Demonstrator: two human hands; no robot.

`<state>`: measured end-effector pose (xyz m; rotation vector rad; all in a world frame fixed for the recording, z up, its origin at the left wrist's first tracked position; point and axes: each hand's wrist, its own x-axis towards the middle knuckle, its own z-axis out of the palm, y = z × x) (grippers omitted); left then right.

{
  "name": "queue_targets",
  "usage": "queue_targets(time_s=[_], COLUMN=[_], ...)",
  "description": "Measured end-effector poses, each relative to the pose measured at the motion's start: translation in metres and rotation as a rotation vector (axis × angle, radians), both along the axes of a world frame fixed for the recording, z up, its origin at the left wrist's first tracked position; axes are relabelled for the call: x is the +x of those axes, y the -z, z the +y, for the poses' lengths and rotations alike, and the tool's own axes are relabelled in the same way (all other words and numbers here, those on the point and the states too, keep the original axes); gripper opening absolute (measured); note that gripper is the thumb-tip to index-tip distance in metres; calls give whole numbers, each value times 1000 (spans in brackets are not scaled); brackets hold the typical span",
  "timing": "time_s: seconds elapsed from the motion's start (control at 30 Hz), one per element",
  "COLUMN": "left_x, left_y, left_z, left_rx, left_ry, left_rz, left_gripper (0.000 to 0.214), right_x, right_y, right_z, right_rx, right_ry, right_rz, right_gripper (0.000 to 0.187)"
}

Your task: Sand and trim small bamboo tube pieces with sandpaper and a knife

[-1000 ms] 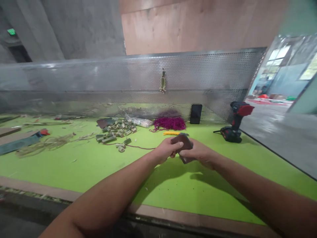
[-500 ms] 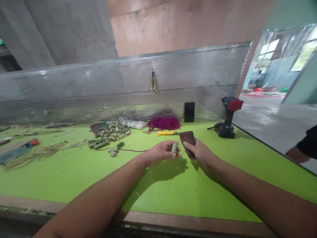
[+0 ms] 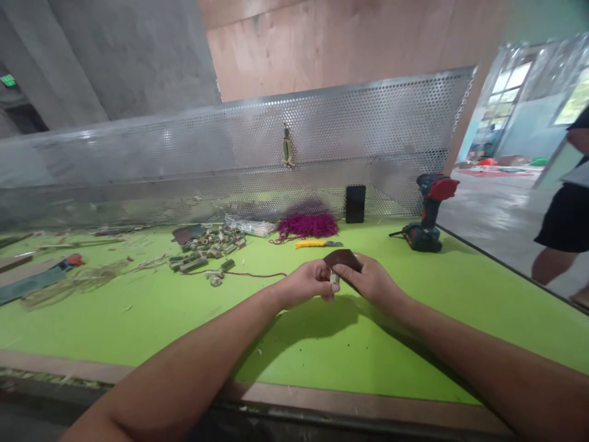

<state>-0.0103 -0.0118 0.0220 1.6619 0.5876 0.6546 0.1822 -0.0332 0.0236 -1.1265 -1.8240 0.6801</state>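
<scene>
Between the fingers of my left hand [image 3: 307, 285] is a short bamboo piece [image 3: 335, 279], pale green and tube-shaped. My right hand [image 3: 375, 279] grips a dark brown sheet of sandpaper [image 3: 343, 259], thumb on top. The sandpaper's lower edge meets the upper end of the bamboo piece; exact contact is hard to make out. Just beyond both hands lies a yellow utility knife [image 3: 317, 244] on the green tabletop [image 3: 414, 331]. A dark red cord [image 3: 253, 275] runs from the loose pieces toward my left wrist.
Several cut bamboo pieces [image 3: 214, 242] are heaped left of centre, beside a plastic packet of sticks [image 3: 251, 227]. Purple yarn [image 3: 310, 226], a phone [image 3: 355, 204] and a cordless drill [image 3: 427, 215] stand along the back. A person [image 3: 568, 209] is beyond the table's right edge.
My hands have come together, and the sandpaper has moved left and tipped over the bamboo piece. The view has shifted slightly, and more of the person at right shows.
</scene>
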Motion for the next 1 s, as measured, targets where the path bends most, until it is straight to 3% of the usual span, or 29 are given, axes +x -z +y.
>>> queue_targets(time_s=[0.1,0.23,0.5,0.67,1.0], left_x=[1,1,0,2,2], left_y=[-1,0,-3,-5,-3], left_z=[0,2,-2,-5,-3], left_rx=[15,48,28,-14,-57], left_ry=[6,-92,-11,28,40], left_rz=[1,42,24,4,-37], left_gripper=[32,32,34,34,36], right_x=[-1,-3,0,0,-1], right_y=[0,2,-1,0,2], right_z=[-2,-3,1,4,3], right_rx=[29,16,33,121,114], right_ry=[32,-18,23,85,62], right_rz=[-33,-128,-107,-110,-139], right_gripper=[38,38,39,36,34])
